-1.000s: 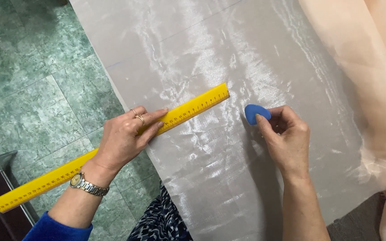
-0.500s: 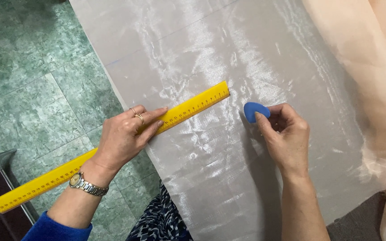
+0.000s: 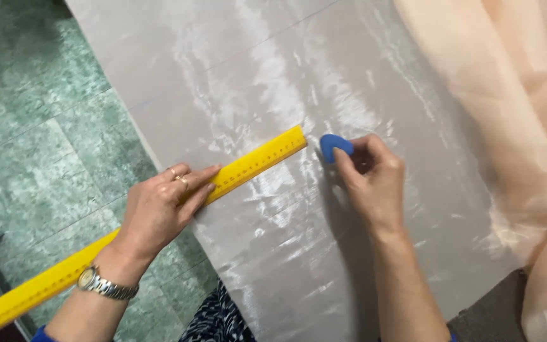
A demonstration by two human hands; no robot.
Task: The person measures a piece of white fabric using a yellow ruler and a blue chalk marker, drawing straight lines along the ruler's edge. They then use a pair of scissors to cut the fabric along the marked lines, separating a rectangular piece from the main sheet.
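Two hands are at work over a long sheet of shiny grey cloth [image 3: 349, 240] spread across a green stone floor [image 3: 39, 133]. Little has changed in the last second: the yellow ruler [image 3: 159, 215] lies at the same slant as before, its far tip on the cloth and its near end running off over the floor below the left wrist, and the blue chalk [image 3: 335, 146] has only crept a touch closer to that tip, so the two now sit just beside each other without touching. From that I judge the ruler is settled where the person wants it and the chalk is being brought to its end, rather than a line being drawn already; no fresh stroke shows on the cloth near the chalk. The left hand [image 3: 159, 212] lies flat on the ruler, fingers pressed together and stretched along its length, pinning it down at the edge of the cloth; rings show on one finger and a metal watch [image 3: 106, 285] sits at the wrist behind it. The right hand [image 3: 371, 183] is curled, pinching the chalk between thumb and fingertips, with the rounded blue edge sticking out ahead of the fingers toward the ruler and resting on or just over the cloth; I cannot tell which. Off to the far side of the right hand a loose pile of peach cloth [image 3: 514, 107] lies bunched along the grey sheet's edge, overlapping it.
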